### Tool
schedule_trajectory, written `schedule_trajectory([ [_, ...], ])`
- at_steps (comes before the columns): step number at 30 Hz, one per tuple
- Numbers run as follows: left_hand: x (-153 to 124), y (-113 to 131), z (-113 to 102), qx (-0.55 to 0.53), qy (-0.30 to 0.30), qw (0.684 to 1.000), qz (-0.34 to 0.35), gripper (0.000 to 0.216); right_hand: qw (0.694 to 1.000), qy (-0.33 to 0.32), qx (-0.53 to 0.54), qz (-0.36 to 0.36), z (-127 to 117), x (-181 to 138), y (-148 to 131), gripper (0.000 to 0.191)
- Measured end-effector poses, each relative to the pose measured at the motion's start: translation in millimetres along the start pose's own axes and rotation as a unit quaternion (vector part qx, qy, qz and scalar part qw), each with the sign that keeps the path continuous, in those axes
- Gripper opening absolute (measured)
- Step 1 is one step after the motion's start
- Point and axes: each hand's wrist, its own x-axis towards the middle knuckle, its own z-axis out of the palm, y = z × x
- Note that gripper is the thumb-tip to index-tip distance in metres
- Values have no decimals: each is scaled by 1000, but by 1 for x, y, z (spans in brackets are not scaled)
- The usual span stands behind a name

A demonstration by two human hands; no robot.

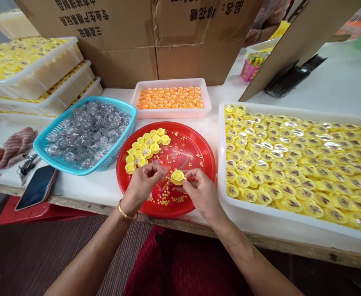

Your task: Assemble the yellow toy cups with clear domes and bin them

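Observation:
My right hand pinches a small yellow toy teacup at its side, over the red round tray. To the left of the cup is my left hand, thumb and fingertips pressed together; what they hold, if anything, is too small to make out. Several more yellow toy cups stand grouped on the tray's left side, some with something inside them. Tiny yellow pieces lie scattered across the tray, mostly near its front and right.
A blue basket of clear plastic pieces stands left. Behind the tray is a white bin of orange cups. At right, a large white bin holds yellow cups. Stacked bins, a phone and a cardboard box surround the area.

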Motion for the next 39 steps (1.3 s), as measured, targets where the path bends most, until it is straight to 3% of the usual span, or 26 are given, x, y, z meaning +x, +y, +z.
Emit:
schedule_trajectory([
  [4, -3, -6, 2, -266, -29, 956, -123, 16, 998, 0, 55, 25, 1, 2, -9, 30],
  [7, -5, -12, 3, -330, -47, 927, -174, 17, 998, 6, 66, 20, 1, 2, -14, 31],
  [10, -7, -15, 3, -332, -57, 920, -200, 19, 997, 10, 69, 18, 1, 2, -17, 32],
  [15, -8, -17, 6, -261, 7, 953, -154, 22, 997, 17, 73, 16, 1, 2, -16, 32],
  [19, -6, -19, 8, -64, 95, 992, -54, 20, 995, 7, 99, 22, 4, 1, -14, 32],
  [22, -7, -21, 12, 49, 107, 993, 15, 18, 992, -2, 125, 24, 10, 0, -13, 31],
  [24, -7, -22, 17, 40, 98, 994, 16, 17, 989, -5, 148, 23, 13, 0, -12, 29],
  [27, -7, -20, 26, -60, 92, 993, -35, 19, 986, 4, 165, 22, 14, 2, -11, 27],
  [31, -6, -16, 27, -159, 111, 979, -60, 39, 987, 24, 160, 24, 9, 5, -10, 27],
  [39, -3, -1, 17, -165, 124, 978, -25, 60, 989, 2, 145, 34, 2, 4, -11, 26],
])
